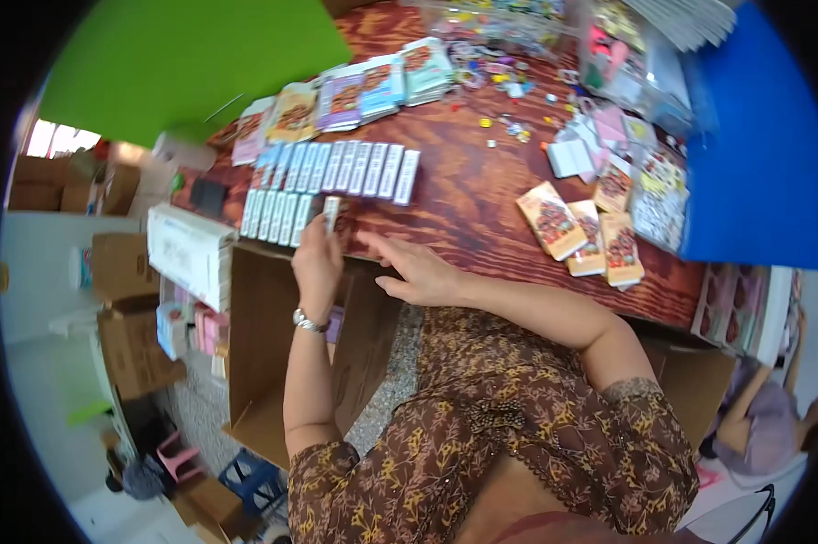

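My left hand (316, 263) is at the near edge of the wooden table, its fingers closed on a small orange and white card box (333, 212) that stands on end. That box is beside the right end of a row of narrow pale green boxes (273, 216). Behind them runs a second row of narrow boxes, blue at the left and lilac (368, 169) toward the right. To the right of the held box, my right hand (413, 270) hovers near the table edge with its fingers stretched out and holding nothing.
Flat printed packets (363, 93) lie behind the rows. Several orange boxes (554, 220) lie at the right, near bags of small parts (660, 199). Loose beads (486, 121) are scattered farther back. An open carton (259, 363) stands below the table edge; another person (760, 422) is at far right.
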Available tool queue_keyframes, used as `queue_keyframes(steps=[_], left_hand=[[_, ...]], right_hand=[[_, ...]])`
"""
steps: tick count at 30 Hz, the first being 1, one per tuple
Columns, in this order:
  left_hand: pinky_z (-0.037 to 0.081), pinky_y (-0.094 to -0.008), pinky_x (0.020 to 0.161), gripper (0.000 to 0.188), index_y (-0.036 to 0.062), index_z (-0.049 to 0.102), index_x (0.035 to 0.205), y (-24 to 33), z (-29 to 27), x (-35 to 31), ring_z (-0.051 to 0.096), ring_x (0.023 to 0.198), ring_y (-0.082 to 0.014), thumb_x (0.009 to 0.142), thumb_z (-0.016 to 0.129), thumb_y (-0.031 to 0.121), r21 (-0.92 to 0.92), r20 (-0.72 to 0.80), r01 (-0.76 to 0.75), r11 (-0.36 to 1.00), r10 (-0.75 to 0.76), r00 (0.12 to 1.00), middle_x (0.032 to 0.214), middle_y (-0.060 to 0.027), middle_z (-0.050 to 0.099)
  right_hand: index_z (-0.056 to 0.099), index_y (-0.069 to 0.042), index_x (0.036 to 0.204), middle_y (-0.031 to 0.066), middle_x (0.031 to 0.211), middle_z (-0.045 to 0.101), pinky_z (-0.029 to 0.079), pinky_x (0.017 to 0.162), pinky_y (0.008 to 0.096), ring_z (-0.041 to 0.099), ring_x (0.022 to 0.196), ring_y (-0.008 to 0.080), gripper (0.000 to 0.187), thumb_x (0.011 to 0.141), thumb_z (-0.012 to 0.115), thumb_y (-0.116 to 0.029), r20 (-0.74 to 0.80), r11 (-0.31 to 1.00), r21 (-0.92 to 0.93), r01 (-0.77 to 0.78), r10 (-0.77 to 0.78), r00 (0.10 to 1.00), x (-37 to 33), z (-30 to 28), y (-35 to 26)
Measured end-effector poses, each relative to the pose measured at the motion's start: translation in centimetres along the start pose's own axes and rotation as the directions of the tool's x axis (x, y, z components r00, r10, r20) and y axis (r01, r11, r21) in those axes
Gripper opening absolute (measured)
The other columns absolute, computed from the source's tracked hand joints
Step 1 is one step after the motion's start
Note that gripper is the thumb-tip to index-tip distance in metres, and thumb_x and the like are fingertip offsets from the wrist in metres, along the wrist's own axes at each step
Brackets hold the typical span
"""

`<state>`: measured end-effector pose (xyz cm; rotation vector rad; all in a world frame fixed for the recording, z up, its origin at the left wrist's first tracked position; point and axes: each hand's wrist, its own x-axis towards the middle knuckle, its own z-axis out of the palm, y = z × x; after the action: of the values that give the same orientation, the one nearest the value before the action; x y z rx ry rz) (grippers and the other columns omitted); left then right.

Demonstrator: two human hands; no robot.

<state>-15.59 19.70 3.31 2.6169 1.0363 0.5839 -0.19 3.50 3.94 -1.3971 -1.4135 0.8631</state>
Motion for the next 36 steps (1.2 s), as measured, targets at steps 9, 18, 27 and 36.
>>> queue_keyframes(steps=[9, 18, 27, 36], left_hand=[[0.053, -0.0434, 0.085, 0.032, 0.0069, 0.063, 0.123, -0.7, 0.1, 0.9, 0.06, 0.105, -0.0344, 0.091, 0.066, 0.009, 0.388, -0.048, -0.134, 0.912, 0.165, 0.985, 0.118, -0.013, 0.063], [0.05, -0.0409, 0.095, 0.046, 0.0024, 0.063, 0.129, 10.1, 1.6, -0.7, 0.06, 0.113, -0.033, 0.085, 0.075, 0.007, -0.006, -0.208, -0.478, 0.878, 0.466, 0.86, 0.124, -0.0175, 0.064], [0.036, -0.0488, 0.115, 0.107, -0.0047, 0.025, 0.154, 18.7, 10.0, -1.9, 0.039, 0.142, -0.0431, 0.07, 0.089, 0.013, -0.663, -0.147, -0.381, 0.644, 0.386, 0.91, 0.156, -0.028, 0.032], [0.052, -0.0396, 0.098, 0.085, 0.0003, 0.043, 0.143, 19.9, 10.8, 1.1, 0.062, 0.12, -0.0321, 0.073, 0.09, 0.015, -0.695, -0.011, -0.203, 0.69, 0.272, 0.962, 0.132, -0.0198, 0.06]], right_hand=[[0.055, -0.014, 0.139, 0.0131, 0.11, 0.069, 0.055, 0.083, 0.0432, 0.065, 0.101, 0.0326, 0.057, 0.086, 0.074, -0.026, -0.259, 0.553, -0.806, -0.212, -0.007, 0.966, -9.9, -17.5, 4.5], [0.046, -0.016, 0.145, 0.0134, 0.111, 0.066, 0.045, 0.096, 0.05, 0.059, 0.113, 0.034, 0.074, 0.083, 0.077, -0.041, -0.234, 0.353, -0.87, -0.344, 0.319, 0.918, -10.7, -17.9, 5.6], [0.049, -0.002, 0.13, 0.0098, 0.116, 0.064, 0.06, 0.086, 0.0341, 0.067, 0.103, 0.0155, 0.037, 0.102, 0.062, -0.023, -0.129, 0.414, 0.881, -0.23, 0.676, 0.725, -8.5, -14.1, 3.7], [0.056, -0.015, 0.131, 0.009, 0.108, 0.069, 0.057, 0.075, 0.0433, 0.068, 0.095, 0.028, 0.044, 0.095, 0.064, -0.039, -0.336, 0.751, -0.449, -0.484, 0.36, 0.87, -10.4, -23.6, 8.0]])
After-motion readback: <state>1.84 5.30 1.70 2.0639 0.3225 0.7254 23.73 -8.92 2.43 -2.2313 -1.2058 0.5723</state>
